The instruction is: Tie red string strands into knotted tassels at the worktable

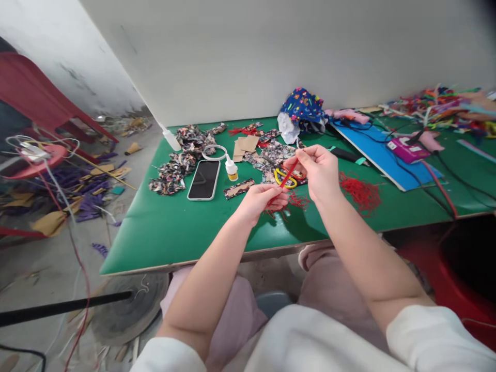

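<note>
Taking the red strand (289,175) as the clock's centre, with 12 pointing away from the wearer, the left hand (265,199) pinches its lower end at 7 o'clock, thumb pressed to fingers. The right hand (318,168) pinches the upper end at 2 o'clock. The strand spans the gap between them, slanting above the green bench (166,232). The step in hand looks like drawing or straightening this piece; a next move probably calls for two firm, fine pinches and even tension, since something so thin could easily slip or twist.

Yellow-handled scissors (277,179) lie just behind the strand, their blades hard to make out among patterned fabric scraps (277,151). Loose red threads (298,200) show beside the left hand; whether any are caught in its fingers, I cannot tell. Nor is it clear if the strand is one strip or several threads, as both ends vanish into the grips. A larger red thread pile (360,194) sits at 4 o'clock, partly behind the right forearm. Far off at 2 o'clock, a colourful heap (434,106) blurs and is cut off by the frame.
</note>
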Demonstrator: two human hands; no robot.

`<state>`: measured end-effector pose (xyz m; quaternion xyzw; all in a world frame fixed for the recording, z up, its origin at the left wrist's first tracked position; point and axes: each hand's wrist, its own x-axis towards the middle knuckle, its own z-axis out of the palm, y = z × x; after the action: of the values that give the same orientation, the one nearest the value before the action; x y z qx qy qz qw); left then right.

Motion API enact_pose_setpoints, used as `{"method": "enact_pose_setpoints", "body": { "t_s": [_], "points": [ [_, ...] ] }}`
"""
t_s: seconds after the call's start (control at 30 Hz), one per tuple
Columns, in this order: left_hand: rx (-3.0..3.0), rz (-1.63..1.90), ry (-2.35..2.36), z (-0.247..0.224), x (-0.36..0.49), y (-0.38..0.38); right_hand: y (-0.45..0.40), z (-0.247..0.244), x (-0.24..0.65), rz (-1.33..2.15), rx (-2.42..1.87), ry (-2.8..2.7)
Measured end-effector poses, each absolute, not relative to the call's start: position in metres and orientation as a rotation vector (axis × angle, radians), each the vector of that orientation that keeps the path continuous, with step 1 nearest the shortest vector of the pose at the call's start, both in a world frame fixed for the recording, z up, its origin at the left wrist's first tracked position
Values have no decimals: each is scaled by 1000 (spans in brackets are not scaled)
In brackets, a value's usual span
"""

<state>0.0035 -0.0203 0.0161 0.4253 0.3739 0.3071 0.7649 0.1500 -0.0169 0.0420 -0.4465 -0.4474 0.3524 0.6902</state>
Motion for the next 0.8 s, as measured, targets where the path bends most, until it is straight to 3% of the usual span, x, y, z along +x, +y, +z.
{"method": "enact_pose_setpoints", "body": {
  "t_s": [0.4, 0.57, 0.8],
  "points": [
    [1146, 604, 770, 19, -12, -12, -12, 87, 160, 669, -1046, -1113],
    [1406, 970, 825, 33, -26, -8, -16, 93, 151, 724, -1190, -1435],
    [1694, 1031, 610, 56, -42, -15, -21, 91, 125, 342, -1272, -1862]
  ]
}}
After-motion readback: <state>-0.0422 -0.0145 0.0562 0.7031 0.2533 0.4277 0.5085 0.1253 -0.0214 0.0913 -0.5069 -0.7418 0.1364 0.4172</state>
